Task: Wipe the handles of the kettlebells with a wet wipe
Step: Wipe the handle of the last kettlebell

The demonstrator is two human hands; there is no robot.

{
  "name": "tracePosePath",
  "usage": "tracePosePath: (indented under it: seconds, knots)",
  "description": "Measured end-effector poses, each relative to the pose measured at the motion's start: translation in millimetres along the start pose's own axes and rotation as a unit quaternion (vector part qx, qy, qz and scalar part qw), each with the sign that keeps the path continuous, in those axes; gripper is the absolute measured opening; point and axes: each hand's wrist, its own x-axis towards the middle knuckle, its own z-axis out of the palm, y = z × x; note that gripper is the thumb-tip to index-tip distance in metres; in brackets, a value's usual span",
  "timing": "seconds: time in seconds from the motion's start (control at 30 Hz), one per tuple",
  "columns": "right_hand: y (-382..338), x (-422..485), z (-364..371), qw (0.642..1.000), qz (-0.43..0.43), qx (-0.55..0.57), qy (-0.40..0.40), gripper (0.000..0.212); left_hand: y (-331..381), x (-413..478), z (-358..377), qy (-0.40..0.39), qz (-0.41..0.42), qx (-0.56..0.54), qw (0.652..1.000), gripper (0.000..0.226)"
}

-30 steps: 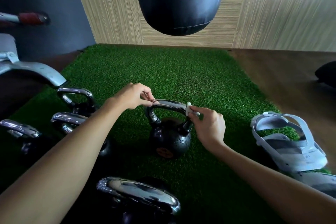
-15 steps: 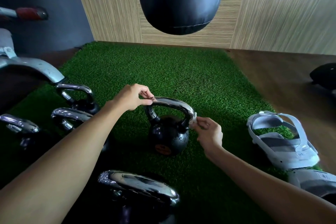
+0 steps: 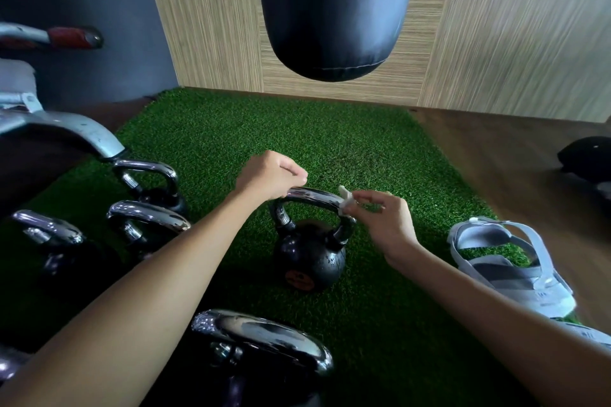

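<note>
A small black kettlebell with a chrome handle stands upright on the green turf mat. My left hand pinches the left end of that handle. My right hand holds a small white wet wipe pressed against the right bend of the handle. Several other kettlebells with chrome handles stand to the left and near me.
A dark punching bag hangs above the far end of the mat. Grey sandals lie at the mat's right edge on the wooden floor. A grey metal machine frame stands at the left. A black object sits at far right.
My right hand slid the wipe down the right side of the handle and has come back up to the top bend. My left hand stays on the handle's left end.
</note>
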Motion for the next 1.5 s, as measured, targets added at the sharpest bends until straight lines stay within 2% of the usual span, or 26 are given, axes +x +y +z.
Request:
tracePosePath:
  seconds: [0.07, 0.13, 0.17, 0.3, 0.4, 0.47, 0.53, 0.6, 0.63, 0.7, 0.77, 0.8, 0.9, 0.97, 1.1, 1.27, 1.37, 1.43, 1.5]
  knots:
    - [-15.7, 3.2, 1.1, 1.000, -0.022, 0.006, -0.007, 0.023, 15.5, -9.2, -3.7, -0.123, -0.068, -0.151, 0.979, 0.032]
    - [-26.0, 5.7, 2.3, 0.999, -0.046, -0.009, -0.009, 0.024, 22.6, -16.6, -7.8, -0.229, -0.092, -0.214, 0.945, 0.047]
    - [-28.5, 8.1, 3.6, 0.998, -0.058, -0.018, -0.006, 0.023, 22.5, -19.3, -9.1, -0.249, -0.088, -0.236, 0.935, 0.048]
    - [-38.6, 16.2, 11.0, 0.995, -0.092, -0.034, 0.023, 0.022, 21.3, -26.7, -9.3, -0.204, -0.092, -0.317, 0.922, 0.037]
    - [-46.0, 23.7, 18.9, 0.996, -0.077, -0.017, 0.030, 0.030, 17.7, -22.1, -5.2, -0.170, -0.092, -0.319, 0.928, 0.049]
    - [-48.8, 28.3, 24.3, 0.998, -0.064, 0.010, 0.004, 0.037, 13.1, -18.0, -2.4, -0.152, -0.084, -0.317, 0.933, 0.054]
    - [-43.5, 33.2, 26.9, 0.998, -0.064, -0.010, -0.024, 0.041, 7.2, -15.4, -1.2, -0.117, -0.070, -0.316, 0.939, 0.061]
    - [-34.1, 39.5, 23.9, 0.991, -0.065, -0.105, -0.047, 0.042, -2.8, -9.9, -1.1, -0.042, -0.029, -0.238, 0.970, 0.064]
    - [-29.9, 42.8, 21.3, 0.980, -0.063, -0.175, -0.073, 0.046, -8.4, -6.4, -0.4, 0.004, -0.001, -0.164, 0.986, 0.061]
    - [-23.8, 51.3, 18.7, 0.941, -0.066, -0.305, -0.134, 0.061, -17.7, -0.4, 2.8, 0.064, 0.058, -0.007, 0.996, 0.049]
    - [-22.2, 62.1, 22.0, 0.910, -0.065, -0.376, -0.165, 0.068, -20.7, 0.2, 8.6, 0.062, 0.097, 0.075, 0.991, 0.043]
    - [-22.4, 67.5, 25.4, 0.899, -0.067, -0.396, -0.177, 0.065, -19.7, -1.9, 11.2, 0.051, 0.111, 0.100, 0.988, 0.042]
    - [-25.2, 74.0, 32.1, 0.872, -0.083, -0.439, -0.201, 0.033, -16.0, -4.1, 13.9, 0.038, 0.183, 0.153, 0.970, 0.043]
    - [-23.3, 72.8, 31.0, 0.868, -0.093, -0.446, -0.199, 0.026, -14.8, -3.4, 9.4, 0.034, 0.222, 0.186, 0.956, 0.043]
    - [-3.9, 71.0, 21.2, 0.881, -0.088, -0.418, -0.204, 0.032, -15.5, -1.4, 2.7, 0.028, 0.227, 0.237, 0.944, 0.036]
    - [18.5, 55.8, -9.5, 0.888, -0.079, -0.418, -0.172, 0.029, -7.8, -4.8, 8.5, 0.008, 0.263, 0.213, 0.941, 0.036]
    - [29.4, 49.3, -21.6, 0.902, -0.083, -0.393, -0.156, 0.026, 7.3, -4.8, 19.5, 0.007, 0.279, 0.215, 0.936, 0.029]
    - [38.5, 47.6, -24.8, 0.913, -0.076, -0.372, -0.148, 0.039, 4.1, -1.5, 23.8, -0.010, 0.248, 0.157, 0.956, 0.027]
    - [39.3, 43.6, -27.9, 0.914, -0.070, -0.371, -0.146, 0.044, -10.2, 6.0, 26.2, -0.022, 0.175, 0.065, 0.982, 0.033]
